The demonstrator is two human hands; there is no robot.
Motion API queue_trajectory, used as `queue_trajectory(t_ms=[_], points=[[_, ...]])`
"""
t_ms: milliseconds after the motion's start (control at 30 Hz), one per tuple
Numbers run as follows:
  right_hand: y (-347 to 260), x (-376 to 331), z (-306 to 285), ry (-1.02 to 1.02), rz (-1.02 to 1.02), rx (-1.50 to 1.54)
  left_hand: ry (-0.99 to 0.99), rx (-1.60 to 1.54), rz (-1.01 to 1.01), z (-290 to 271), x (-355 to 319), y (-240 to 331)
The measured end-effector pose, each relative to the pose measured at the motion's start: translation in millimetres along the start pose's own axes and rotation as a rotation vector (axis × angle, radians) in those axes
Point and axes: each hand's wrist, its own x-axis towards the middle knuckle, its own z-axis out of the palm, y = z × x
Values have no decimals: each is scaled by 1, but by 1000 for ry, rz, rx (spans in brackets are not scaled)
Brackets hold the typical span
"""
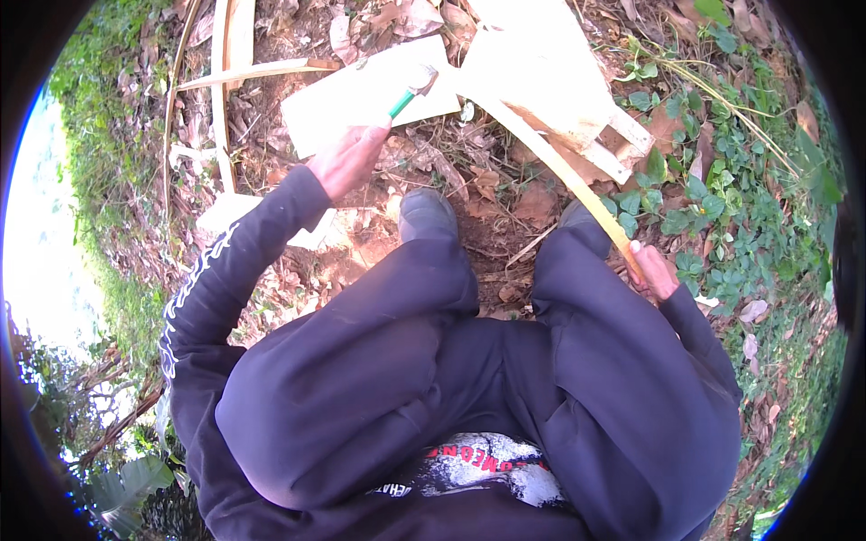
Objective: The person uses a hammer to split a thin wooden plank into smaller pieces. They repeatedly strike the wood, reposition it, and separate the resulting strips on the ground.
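My left hand [347, 160] is closed around the green handle of a hammer [402, 103]. The metal head points up and right, close to the far end of a long, thin wooden strip [561, 167]. That strip slants down to the right, and my right hand [656, 273] grips its near end beside my right knee. Its far part lies against a pale wooden stool or block [537, 68], too bright to make out fully. Under the hammer, a flat pale board [329, 101] rests on the ground.
Several long wooden strips [219, 108] lie at the far left. My shoes [428, 215] stand on soil with dry leaves. Green plants [695, 203] grow on the right, and grass [104, 135] on the left. Another pale wood piece [230, 212] lies beside my left forearm.
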Motion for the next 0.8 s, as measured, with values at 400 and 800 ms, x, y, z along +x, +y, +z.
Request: queue_trajectory(t_ms=[400,800], points=[[80,22,27,219,-415,-518,97,-131,-19,21,-17,8],[-19,-65,-41,134,-401,-213,-801,-860,207,5,-99,22]])
